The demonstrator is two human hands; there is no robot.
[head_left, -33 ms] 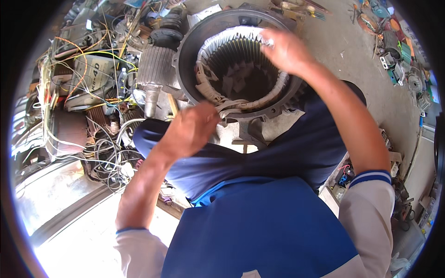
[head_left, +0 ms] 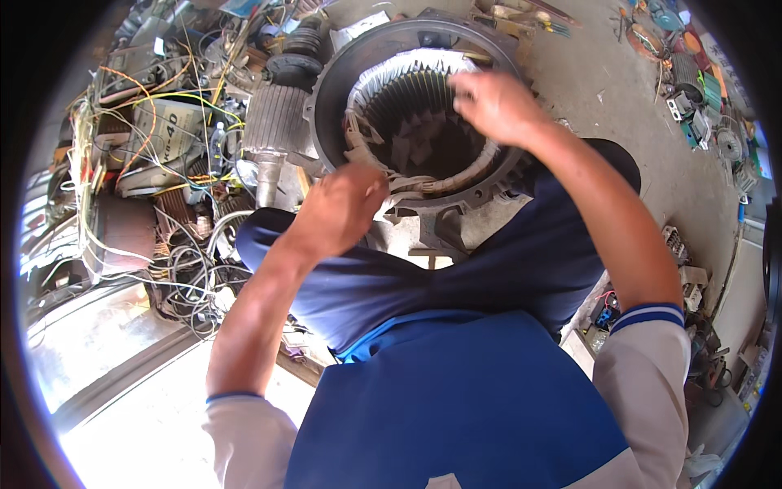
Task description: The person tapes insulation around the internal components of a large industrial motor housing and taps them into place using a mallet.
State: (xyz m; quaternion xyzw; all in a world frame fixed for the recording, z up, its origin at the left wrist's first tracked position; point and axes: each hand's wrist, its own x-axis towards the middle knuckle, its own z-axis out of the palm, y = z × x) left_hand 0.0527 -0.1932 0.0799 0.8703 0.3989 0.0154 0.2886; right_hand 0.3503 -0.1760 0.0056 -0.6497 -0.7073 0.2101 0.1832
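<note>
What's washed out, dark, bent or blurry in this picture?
Head view: glare bleaches much of the lower left to white; head view: the round dark-grey metal housing is shadowed deep inside its ring of white-wrapped windings; head view: the wide lens curves the scene toward a black border; head view: the bare right hand looks slightly smeared, perhaps by motion.

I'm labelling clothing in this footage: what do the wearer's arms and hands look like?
The left hand and right hand are ungloved, the forearms bare. Short light-grey sleeves end in blue cuffs, the right one striped white.
</note>
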